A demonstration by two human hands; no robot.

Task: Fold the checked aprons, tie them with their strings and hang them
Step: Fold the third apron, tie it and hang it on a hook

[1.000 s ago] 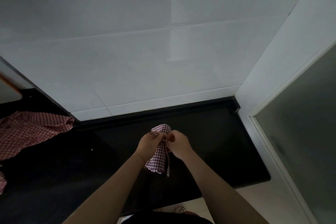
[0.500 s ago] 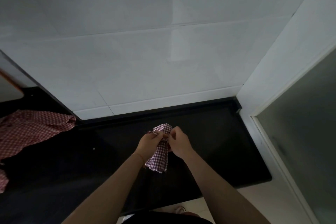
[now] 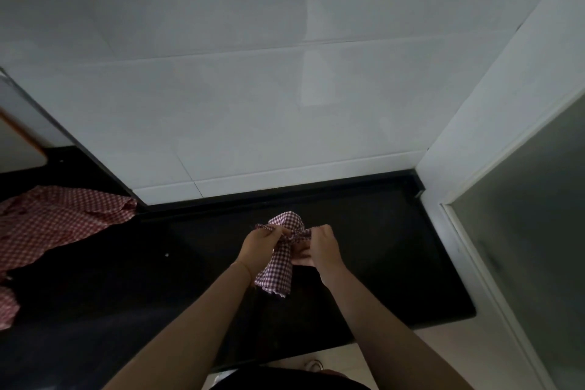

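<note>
Above the black polished stone countertop (image 3: 395,263), at mid-frame, a small folded bundle of red-and-white checked apron cloth (image 3: 278,260) is held in the air between both hands. Its narrow checked string (image 3: 299,234) crosses the bundle near the top, cinching it so that a puff of cloth stands above and a flat tail hangs below. The left hand (image 3: 258,245) has its fingers curled, pinching the string's end at the bundle's left side; the right hand (image 3: 321,248) likewise pinches the string at the right, thumb extended below it. Judged from this, folding of this apron is done and tying is in hand; whether the knot is complete cannot be told. Hanging is not yet done, and no hook or rail is visible. At far left a second, loose red-and-white checked apron (image 3: 57,225) lies crumpled on the counter, unfolded, so at least one full cycle appears to be left. White wall tiles (image 3: 253,104) rise behind.
</note>
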